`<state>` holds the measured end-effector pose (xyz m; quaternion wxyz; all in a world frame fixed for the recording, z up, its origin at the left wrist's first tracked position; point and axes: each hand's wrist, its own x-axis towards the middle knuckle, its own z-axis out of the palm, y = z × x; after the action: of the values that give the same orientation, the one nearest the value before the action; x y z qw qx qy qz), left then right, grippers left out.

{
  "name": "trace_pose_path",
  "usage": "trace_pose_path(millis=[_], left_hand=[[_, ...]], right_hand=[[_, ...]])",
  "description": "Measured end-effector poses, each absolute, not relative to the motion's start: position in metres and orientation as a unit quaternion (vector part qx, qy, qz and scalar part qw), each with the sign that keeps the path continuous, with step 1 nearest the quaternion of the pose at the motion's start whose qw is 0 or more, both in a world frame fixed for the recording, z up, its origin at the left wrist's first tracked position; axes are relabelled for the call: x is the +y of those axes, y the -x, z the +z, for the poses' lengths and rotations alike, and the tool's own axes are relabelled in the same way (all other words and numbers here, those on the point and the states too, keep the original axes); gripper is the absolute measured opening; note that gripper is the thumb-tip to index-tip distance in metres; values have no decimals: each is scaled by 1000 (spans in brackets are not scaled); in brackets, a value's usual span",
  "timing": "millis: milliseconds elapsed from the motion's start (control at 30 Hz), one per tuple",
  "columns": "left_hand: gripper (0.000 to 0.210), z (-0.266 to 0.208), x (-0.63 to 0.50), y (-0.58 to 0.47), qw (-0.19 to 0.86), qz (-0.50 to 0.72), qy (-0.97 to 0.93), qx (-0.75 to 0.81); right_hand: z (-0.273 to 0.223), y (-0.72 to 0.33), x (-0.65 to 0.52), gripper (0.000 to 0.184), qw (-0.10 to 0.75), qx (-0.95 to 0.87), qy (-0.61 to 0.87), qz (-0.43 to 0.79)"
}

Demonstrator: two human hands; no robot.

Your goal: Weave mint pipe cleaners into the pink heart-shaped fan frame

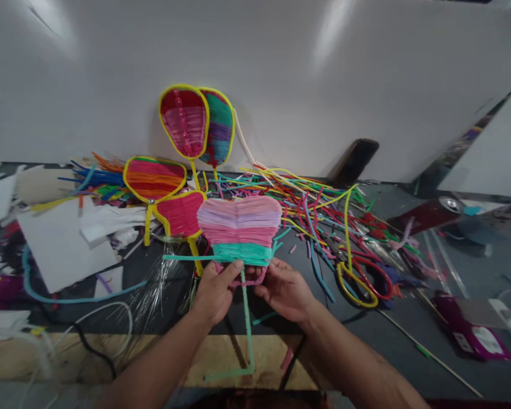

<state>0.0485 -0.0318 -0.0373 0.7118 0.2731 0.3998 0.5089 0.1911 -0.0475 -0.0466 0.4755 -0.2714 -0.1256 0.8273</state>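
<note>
Both my hands hold a wide shape made of pipe cleaners (239, 224), with bands of pink, lilac, deeper pink and teal. My left hand (215, 291) pinches its lower left edge, thumb on the front. At the lower right edge, the fingers of my right hand (288, 289) are closed on the same piece. A pink rim shows along its bottom between my hands. One teal pipe cleaner end (187, 258) sticks out to the left. A light green pipe cleaner (247, 318) hangs from the bottom and bends left near its end.
Finished-looking yellow-edged pipe cleaner shapes (184, 122) lean against the white wall. Loose pipe cleaners (298, 199) lie heaped behind my hands. Scissors (364, 278), a phone (357, 159), a can (426, 215) and a purple device (472, 332) are to the right. White paper (68, 244) lies left.
</note>
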Motion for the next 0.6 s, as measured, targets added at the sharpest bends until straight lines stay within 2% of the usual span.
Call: trace_pose_path(millis=[200,333,600], left_hand=[[22,-39,-32,-49,723,482,-291,400],[23,-42,-31,-49,725,484,-293,391],[24,-43,-31,-48,708,506,-285,402]], right_hand=[[-48,-193,-48,9,445,-75,201,870],[-45,-193,-48,11,445,-78,199,870],[-53,-190,-44,28,555,-128,342,747]])
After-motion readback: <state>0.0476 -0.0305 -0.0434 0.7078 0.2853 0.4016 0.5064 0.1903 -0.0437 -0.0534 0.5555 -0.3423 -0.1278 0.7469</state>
